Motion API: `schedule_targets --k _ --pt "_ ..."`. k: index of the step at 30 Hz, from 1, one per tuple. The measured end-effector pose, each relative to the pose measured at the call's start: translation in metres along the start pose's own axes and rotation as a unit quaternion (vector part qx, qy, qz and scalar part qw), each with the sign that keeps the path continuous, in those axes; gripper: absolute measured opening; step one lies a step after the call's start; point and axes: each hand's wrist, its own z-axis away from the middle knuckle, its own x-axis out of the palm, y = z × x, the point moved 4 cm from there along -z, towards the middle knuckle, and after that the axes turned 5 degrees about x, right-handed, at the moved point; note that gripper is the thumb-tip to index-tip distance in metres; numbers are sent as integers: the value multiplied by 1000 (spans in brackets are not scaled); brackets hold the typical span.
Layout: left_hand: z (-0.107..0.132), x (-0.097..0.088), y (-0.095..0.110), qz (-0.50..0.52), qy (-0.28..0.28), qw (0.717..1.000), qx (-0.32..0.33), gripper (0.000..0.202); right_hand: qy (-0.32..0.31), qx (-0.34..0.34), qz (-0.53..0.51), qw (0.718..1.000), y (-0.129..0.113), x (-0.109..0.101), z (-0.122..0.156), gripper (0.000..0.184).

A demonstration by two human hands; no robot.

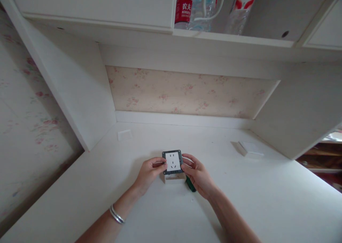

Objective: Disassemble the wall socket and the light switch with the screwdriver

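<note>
A wall socket [173, 161] with a white face and a dark frame is held up between my two hands, its slots facing me. On its left edge, my left hand [149, 172] pinches it between thumb and fingers. The fingers of my right hand [197, 173] close on the opposite edge. Below and partly behind the socket sits a white open mounting box [175, 179] on the desk. Beside the box, a dark green object [190, 184] lies partly hidden by my right hand; I cannot make out its kind.
A thin white square plate [124, 135] lies at the back left of the white desk [160, 214]. Another white box-like piece [250, 149] rests at the back right. Overhead is a shelf [232, 38] with a red-labelled bottle [183, 8] and other clear bottles [242, 11].
</note>
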Motion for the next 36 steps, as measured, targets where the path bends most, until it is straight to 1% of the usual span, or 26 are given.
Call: schedule_targets --k 7,11,17,24,30,33,36 --pt "0 -2 0 -9 23 1000 12 27 -9 5 3 1000 0 2 2 42" --pt "0 -1 0 -1 14 1000 16 25 -23 0 2 1000 -2 5 2 43" --pt "-1 1 1 20 0 999 30 22 -16 9 -4 1000 -1 3 1 44" --pt "0 0 0 -3 6 999 38 21 -12 9 -12 1000 2 0 -1 43" --pt "-1 1 -1 6 11 999 41 22 -4 9 -9 1000 0 1 0 43" --pt "-1 1 -3 13 7 999 30 25 -6 7 -8 1000 0 1 0 42" --pt "-1 1 -2 0 2 999 37 24 -5 8 -8 1000 0 1 0 42"
